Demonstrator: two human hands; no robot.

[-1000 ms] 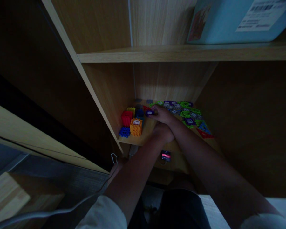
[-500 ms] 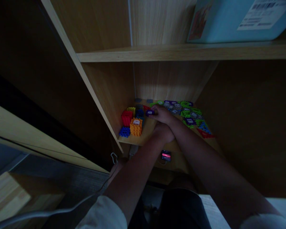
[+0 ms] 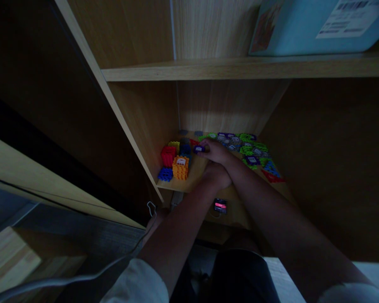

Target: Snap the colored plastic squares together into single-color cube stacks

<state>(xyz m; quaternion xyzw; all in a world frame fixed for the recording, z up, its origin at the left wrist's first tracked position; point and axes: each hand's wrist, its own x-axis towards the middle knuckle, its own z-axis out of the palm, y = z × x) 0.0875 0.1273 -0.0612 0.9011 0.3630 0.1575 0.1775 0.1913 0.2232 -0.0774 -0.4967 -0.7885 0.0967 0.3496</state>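
My right hand (image 3: 214, 150) reaches to the back of the lower shelf, its fingers closed on the edge of a small purple plastic tile (image 3: 198, 149) with a pale label. Beneath my right forearm rests my left hand (image 3: 217, 173); its fingers are hidden there. To the left of both hands stand stacks of interlocking toy tiles: an orange stack (image 3: 180, 167), a red stack (image 3: 169, 156) and a dark blue stack (image 3: 185, 150). A flat blue tile (image 3: 165, 174) lies by the front left edge. Behind the purple tile shows a red piece (image 3: 194, 142).
Joined green, grey and purple tiles (image 3: 246, 150) spread along the back and right of the shelf, with a red triangle (image 3: 272, 177) near them. A lit device (image 3: 220, 205) lies below. Overhead runs an upper shelf edge (image 3: 240, 69) bearing a light blue box (image 3: 303, 29).
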